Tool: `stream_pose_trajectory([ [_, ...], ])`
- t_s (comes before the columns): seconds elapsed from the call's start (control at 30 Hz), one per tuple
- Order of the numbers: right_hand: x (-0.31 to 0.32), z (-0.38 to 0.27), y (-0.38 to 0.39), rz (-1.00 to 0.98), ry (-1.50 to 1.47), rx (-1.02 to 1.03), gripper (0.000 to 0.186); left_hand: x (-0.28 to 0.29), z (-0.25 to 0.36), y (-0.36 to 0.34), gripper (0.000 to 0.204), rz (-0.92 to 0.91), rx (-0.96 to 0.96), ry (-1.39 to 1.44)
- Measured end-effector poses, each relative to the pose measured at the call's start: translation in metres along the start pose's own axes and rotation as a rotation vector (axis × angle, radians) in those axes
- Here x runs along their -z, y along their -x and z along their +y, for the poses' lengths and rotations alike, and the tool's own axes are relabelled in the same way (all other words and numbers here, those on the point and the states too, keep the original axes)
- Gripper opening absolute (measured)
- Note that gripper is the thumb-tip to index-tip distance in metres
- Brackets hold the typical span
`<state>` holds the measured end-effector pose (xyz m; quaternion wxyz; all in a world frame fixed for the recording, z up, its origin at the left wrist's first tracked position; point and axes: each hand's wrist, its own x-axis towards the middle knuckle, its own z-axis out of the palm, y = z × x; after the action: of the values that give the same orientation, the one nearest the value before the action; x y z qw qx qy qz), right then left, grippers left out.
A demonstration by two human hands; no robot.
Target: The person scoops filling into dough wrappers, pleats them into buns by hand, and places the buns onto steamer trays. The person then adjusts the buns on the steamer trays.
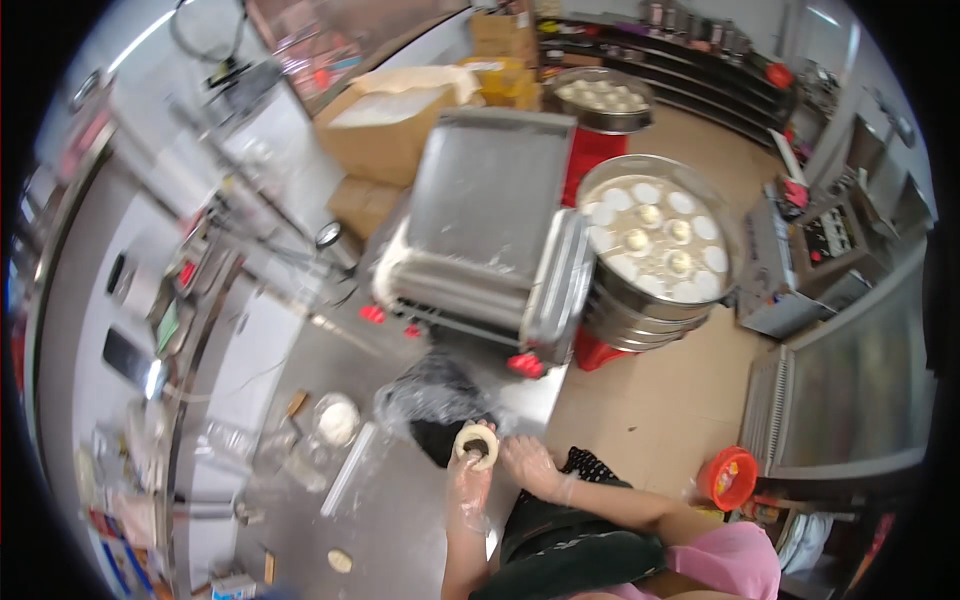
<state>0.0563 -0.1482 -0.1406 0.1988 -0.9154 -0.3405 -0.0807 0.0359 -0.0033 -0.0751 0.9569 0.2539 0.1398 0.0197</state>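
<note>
A round of pale dough (pixel 463 442) with dark filling in its middle rests in my left hand (pixel 469 495), which wears a clear plastic glove. The fingers cup the dough from below, and the thumb lies at the filling. My right hand (pixel 533 468), gloved the same way, is just right of the dough and apart from it. Its fingers are loosely bent with nothing visible in them. Just beyond the dough lies a clear plastic bag (pixel 425 385) with dark contents on the metal table (pixel 390 540).
A dough-rolling machine (pixel 485 200) stands at the table's far end. Stacked steamers (pixel 655 310) with white buns are to its right. A white rod (pixel 348 470), a bowl of white dough or flour (pixel 338 420) and a small dough piece (pixel 340 560) lie left. An orange bucket (pixel 728 478) stands right.
</note>
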Motion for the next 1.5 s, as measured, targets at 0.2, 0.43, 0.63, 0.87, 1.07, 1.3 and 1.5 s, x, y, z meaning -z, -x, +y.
stream_pose_trajectory([
  [0.2,0.066,0.081,0.116,0.087,-0.346,-0.463,0.037,-0.07,-0.112,-0.042,0.053,-0.146,0.401,-0.134],
  [0.43,0.112,0.21,0.299,0.241,-0.439,-1.068,0.049,-0.175,-0.272,-0.077,0.055,-0.354,0.684,-0.266],
  [0.63,0.17,0.329,0.372,0.438,-0.586,-1.262,0.043,-0.257,-0.406,-0.092,0.068,-0.447,0.768,-0.248],
  [0.87,0.228,0.494,0.34,0.444,-0.732,-1.171,0.034,-0.322,-0.495,-0.169,0.058,-0.401,0.686,-0.26],
  [1.07,0.283,0.612,0.312,0.464,-0.768,-1.185,0.019,-0.399,-0.569,-0.248,0.056,-0.391,0.653,-0.211],
  [1.3,0.357,0.722,0.245,0.542,-0.982,-1.0,0.017,-0.48,-0.62,-0.311,0.054,-0.332,0.524,-0.223],
  [1.5,0.394,0.826,0.207,0.37,-1.045,-0.868,0.015,-0.495,-0.661,-0.36,0.051,-0.093,0.332,-0.204],
])
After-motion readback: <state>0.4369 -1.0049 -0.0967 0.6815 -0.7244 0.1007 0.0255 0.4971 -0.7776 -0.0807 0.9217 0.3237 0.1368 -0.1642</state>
